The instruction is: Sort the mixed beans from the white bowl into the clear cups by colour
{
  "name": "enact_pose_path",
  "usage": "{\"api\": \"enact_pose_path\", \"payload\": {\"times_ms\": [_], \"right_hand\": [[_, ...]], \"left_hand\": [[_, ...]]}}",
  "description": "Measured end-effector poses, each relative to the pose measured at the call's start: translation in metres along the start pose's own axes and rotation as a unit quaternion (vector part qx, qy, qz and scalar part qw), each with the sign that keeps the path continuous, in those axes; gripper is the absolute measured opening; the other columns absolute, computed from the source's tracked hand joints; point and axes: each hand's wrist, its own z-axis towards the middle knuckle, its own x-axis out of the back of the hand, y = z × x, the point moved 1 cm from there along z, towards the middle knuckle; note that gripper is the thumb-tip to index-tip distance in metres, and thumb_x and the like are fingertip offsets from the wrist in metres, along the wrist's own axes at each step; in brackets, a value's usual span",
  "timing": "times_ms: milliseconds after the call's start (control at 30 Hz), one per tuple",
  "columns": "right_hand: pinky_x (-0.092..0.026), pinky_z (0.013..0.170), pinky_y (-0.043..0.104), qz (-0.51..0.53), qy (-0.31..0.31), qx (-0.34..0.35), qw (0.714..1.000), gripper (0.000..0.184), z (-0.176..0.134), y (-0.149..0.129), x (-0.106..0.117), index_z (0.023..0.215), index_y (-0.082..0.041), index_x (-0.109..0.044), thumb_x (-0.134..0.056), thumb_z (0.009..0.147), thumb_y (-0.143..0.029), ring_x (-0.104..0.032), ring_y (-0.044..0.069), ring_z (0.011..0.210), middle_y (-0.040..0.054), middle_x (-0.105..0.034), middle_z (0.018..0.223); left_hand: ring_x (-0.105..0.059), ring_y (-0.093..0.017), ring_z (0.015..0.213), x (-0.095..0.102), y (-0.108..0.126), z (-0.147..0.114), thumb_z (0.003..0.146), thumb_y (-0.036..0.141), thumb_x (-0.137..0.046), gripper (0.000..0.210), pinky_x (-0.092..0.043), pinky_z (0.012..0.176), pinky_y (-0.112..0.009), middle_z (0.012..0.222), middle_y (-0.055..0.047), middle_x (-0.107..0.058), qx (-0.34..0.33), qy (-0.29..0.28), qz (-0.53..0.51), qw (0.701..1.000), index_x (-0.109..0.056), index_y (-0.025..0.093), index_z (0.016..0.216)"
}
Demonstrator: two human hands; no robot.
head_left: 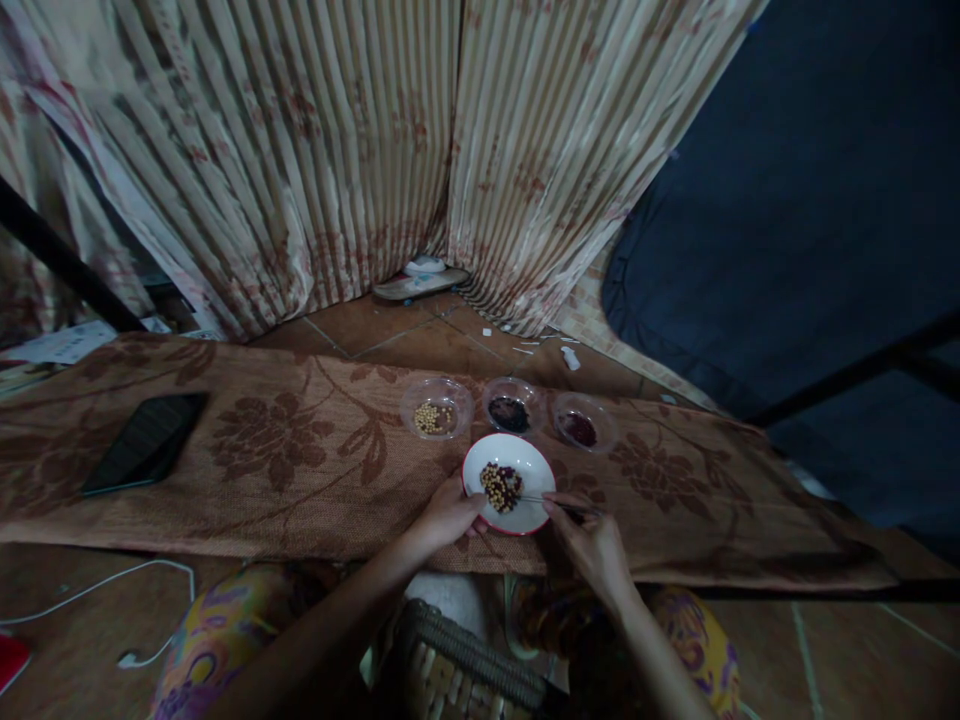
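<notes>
My left hand (455, 512) grips the left rim of a white bowl with a red edge (534, 462), thumb over the rim. Mixed beans (501, 487), pale yellow and dark, lie in the bowl left of its middle. Between the fingers of my right hand (589, 535) is a thin metal tool (534, 499) that looks like tweezers, its tip inside the bowl at the beans' right side. Behind the bowl stand three clear plastic cups: one with yellow beans (433, 418), one with black beans (508, 414), and one with dark red beans (579, 429).
A brown flowered cloth (360, 520) covers the narrow table. A dark tablet or phone (146, 443) lies at its left. Striped curtains (360, 150) hang behind, with a skateboard-like board (420, 285) on the tiled floor. A white cable (112, 575) lies at lower left.
</notes>
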Motion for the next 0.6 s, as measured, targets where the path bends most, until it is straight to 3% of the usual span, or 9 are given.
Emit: {"api": "enact_pose_path", "payload": {"times_ms": [333, 600], "right_hand": [[-0.051, 0.08, 0.039, 0.017, 0.018, 0.009, 1.0, 0.029, -0.0012, 0.0059, -0.0035, 0.083, -0.019, -0.073, -0.063, 0.075, -0.045, -0.066, 0.026, 0.088, 0.0103, -0.072, 0.091], [-0.051, 0.079, 0.039, 0.023, 0.052, 0.009, 0.998, 0.03, -0.0029, 0.0089, -0.004, 0.081, -0.018, -0.073, -0.064, 0.074, -0.046, -0.065, 0.026, 0.087, 0.0109, -0.072, 0.089]], "left_hand": [[-0.057, -0.013, 0.047, -0.0003, -0.0015, 0.0003, 0.075, 0.015, -0.047, 0.028, -0.042, 0.04, -0.019, 0.059, -0.001, -0.062, -0.004, 0.008, -0.008, 1.0, -0.055, 0.012, 0.102], [-0.058, -0.012, 0.048, 0.0, -0.0025, 0.0021, 0.075, 0.014, -0.045, 0.023, -0.043, 0.041, -0.019, 0.06, -0.002, -0.063, -0.002, -0.001, -0.006, 1.0, -0.056, 0.012, 0.095]]}}
